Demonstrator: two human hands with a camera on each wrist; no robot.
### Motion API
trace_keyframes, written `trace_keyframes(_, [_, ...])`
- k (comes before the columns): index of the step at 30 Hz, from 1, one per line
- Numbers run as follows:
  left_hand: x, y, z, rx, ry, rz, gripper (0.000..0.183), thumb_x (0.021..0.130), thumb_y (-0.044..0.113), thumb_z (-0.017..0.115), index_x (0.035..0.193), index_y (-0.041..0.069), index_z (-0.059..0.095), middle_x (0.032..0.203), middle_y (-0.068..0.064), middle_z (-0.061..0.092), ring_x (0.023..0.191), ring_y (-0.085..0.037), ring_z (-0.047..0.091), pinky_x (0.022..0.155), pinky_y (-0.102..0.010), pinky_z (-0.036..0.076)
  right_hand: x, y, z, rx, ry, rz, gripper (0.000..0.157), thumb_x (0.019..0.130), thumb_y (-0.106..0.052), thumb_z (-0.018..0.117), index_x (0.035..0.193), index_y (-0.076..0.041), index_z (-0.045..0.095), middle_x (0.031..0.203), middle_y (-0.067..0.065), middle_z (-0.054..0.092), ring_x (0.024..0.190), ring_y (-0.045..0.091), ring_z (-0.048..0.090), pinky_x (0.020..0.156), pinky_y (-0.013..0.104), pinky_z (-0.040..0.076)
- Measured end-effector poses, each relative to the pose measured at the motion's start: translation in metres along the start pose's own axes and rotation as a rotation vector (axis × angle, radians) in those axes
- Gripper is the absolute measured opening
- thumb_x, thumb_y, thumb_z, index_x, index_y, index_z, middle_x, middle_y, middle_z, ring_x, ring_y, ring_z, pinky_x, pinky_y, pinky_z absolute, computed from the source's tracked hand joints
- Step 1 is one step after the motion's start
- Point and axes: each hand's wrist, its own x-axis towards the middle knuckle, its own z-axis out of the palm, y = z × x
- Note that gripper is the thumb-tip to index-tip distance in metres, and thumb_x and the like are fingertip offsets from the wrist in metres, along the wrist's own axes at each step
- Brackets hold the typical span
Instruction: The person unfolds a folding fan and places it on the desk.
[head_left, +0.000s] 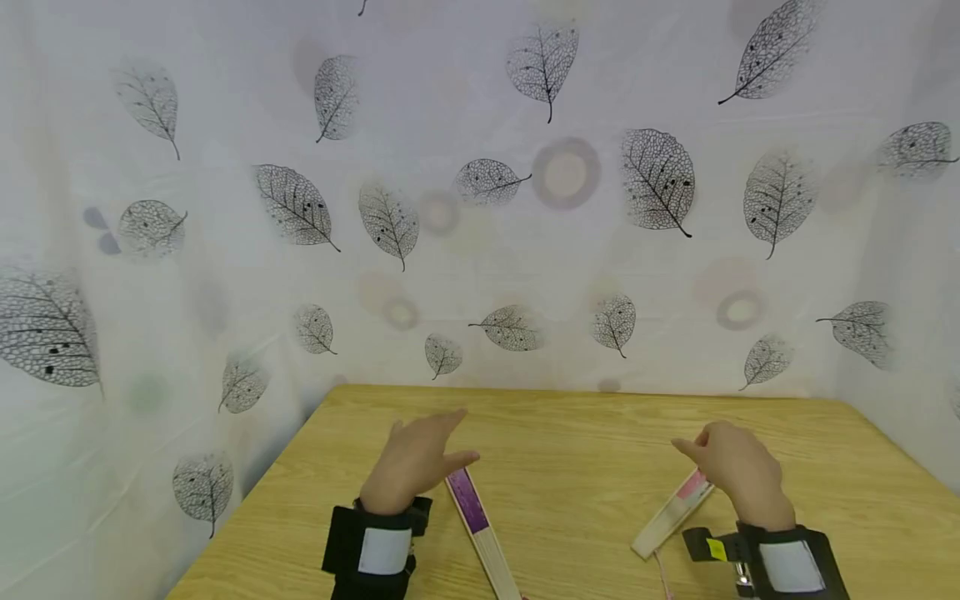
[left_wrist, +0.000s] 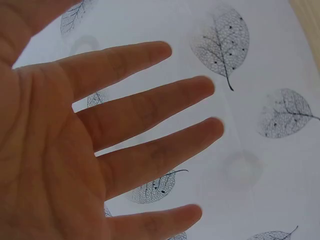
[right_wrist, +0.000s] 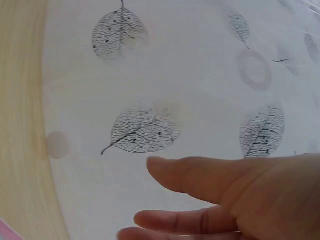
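In the head view my left hand [head_left: 411, 461] is held over the table with its thumb apart from the fingers. The left wrist view shows that palm [left_wrist: 45, 155] bare, its fingers straight and spread. Just right of it lies a closed folding fan [head_left: 480, 533] with a purple band and pale wooden ribs, its lower end cut off by the frame. My right hand [head_left: 738, 467] hovers over a second closed folding fan [head_left: 667, 521], pink and white at its upper end, which the hand partly hides. Nothing is between the right thumb and fingers [right_wrist: 175, 220] in the right wrist view.
Both fans lie on a light wooden table [head_left: 562, 450]. A thin pink cord [head_left: 663, 575] trails from the right fan towards the near edge. A white curtain [head_left: 480, 250] printed with dark leaves hangs behind the table and along its sides.
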Motion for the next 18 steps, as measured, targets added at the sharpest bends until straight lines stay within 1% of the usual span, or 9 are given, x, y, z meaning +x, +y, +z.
trace_keyframes(2, [0.000, 0.001, -0.001, 0.001, -0.008, 0.012, 0.061, 0.080, 0.042, 0.058, 0.130, 0.009, 0.046, 0.124, -0.015, 0.055, 0.111, -0.033, 0.049, 0.094, -0.066, 0.028, 0.004, 0.002, 0.009, 0.020, -0.039, 0.049, 0.047, 0.084, -0.045, 0.050, 0.060, -0.005, 0.057, 0.052, 0.002, 0.053, 0.049, 0.016, 0.046, 0.044, 0.028, 0.036])
trace_keyframes(3, [0.000, 0.001, -0.001, 0.003, -0.010, 0.018, 0.060, 0.080, 0.041, 0.059, 0.129, 0.008, 0.047, 0.122, -0.015, 0.056, 0.109, -0.033, 0.050, 0.092, -0.064, 0.032, 0.005, 0.003, 0.014, 0.028, -0.066, 0.068, 0.045, 0.084, -0.043, 0.051, 0.055, -0.008, 0.055, 0.047, -0.001, 0.049, 0.046, 0.015, 0.045, 0.044, 0.027, 0.035])
trace_keyframes(4, [-0.001, 0.001, -0.001, 0.008, -0.013, 0.024, 0.060, 0.080, 0.041, 0.059, 0.129, 0.008, 0.048, 0.121, -0.015, 0.057, 0.108, -0.032, 0.051, 0.091, -0.062, 0.034, 0.007, 0.004, 0.019, 0.032, -0.097, 0.088, 0.046, 0.083, -0.042, 0.052, 0.053, -0.009, 0.054, 0.045, -0.002, 0.048, 0.045, 0.013, 0.045, 0.044, 0.026, 0.035])
trace_keyframes(7, [-0.001, 0.002, -0.002, 0.015, -0.031, 0.036, 0.059, 0.080, 0.041, 0.059, 0.128, 0.008, 0.048, 0.117, -0.015, 0.059, 0.105, -0.031, 0.053, 0.087, -0.057, 0.040, 0.011, 0.010, 0.034, 0.045, -0.196, 0.130, 0.042, 0.082, -0.042, 0.053, 0.059, -0.007, 0.059, 0.044, -0.003, 0.048, 0.043, 0.010, 0.046, 0.044, 0.025, 0.037])
trace_keyframes(10, [-0.002, 0.002, -0.002, 0.012, -0.050, 0.050, 0.059, 0.080, 0.041, 0.059, 0.128, 0.008, 0.048, 0.116, -0.015, 0.060, 0.103, -0.031, 0.054, 0.085, -0.053, 0.044, 0.013, 0.015, 0.049, 0.050, -0.258, 0.166, 0.041, 0.080, -0.043, 0.056, 0.064, -0.005, 0.061, 0.043, -0.004, 0.050, 0.041, 0.008, 0.047, 0.043, 0.023, 0.038])
trace_keyframes(12, [-0.003, 0.002, -0.002, 0.008, -0.056, 0.063, 0.058, 0.081, 0.040, 0.059, 0.128, 0.007, 0.048, 0.115, -0.015, 0.061, 0.101, -0.031, 0.055, 0.082, -0.050, 0.047, 0.014, 0.018, 0.057, 0.050, -0.272, 0.177, 0.041, 0.078, -0.043, 0.058, 0.063, -0.006, 0.061, 0.043, -0.003, 0.052, 0.041, 0.008, 0.049, 0.042, 0.022, 0.040])
trace_keyframes(14, [-0.003, 0.002, -0.002, 0.003, -0.059, 0.071, 0.057, 0.081, 0.039, 0.059, 0.127, 0.007, 0.049, 0.114, -0.015, 0.061, 0.099, -0.031, 0.056, 0.081, -0.049, 0.048, 0.015, 0.020, 0.063, 0.059, -0.265, 0.183, 0.040, 0.077, -0.043, 0.060, 0.062, -0.006, 0.060, 0.045, -0.001, 0.056, 0.042, 0.010, 0.053, 0.042, 0.022, 0.041])
trace_keyframes(18, [-0.005, 0.004, -0.002, 0.001, -0.056, 0.081, 0.056, 0.080, 0.039, 0.059, 0.125, 0.006, 0.050, 0.114, -0.015, 0.062, 0.099, -0.031, 0.056, 0.080, -0.048, 0.048, 0.015, 0.019, 0.068, 0.050, -0.254, 0.191, 0.037, 0.078, -0.039, 0.057, 0.062, -0.005, 0.059, 0.048, 0.000, 0.057, 0.044, 0.010, 0.053, 0.042, 0.020, 0.040])
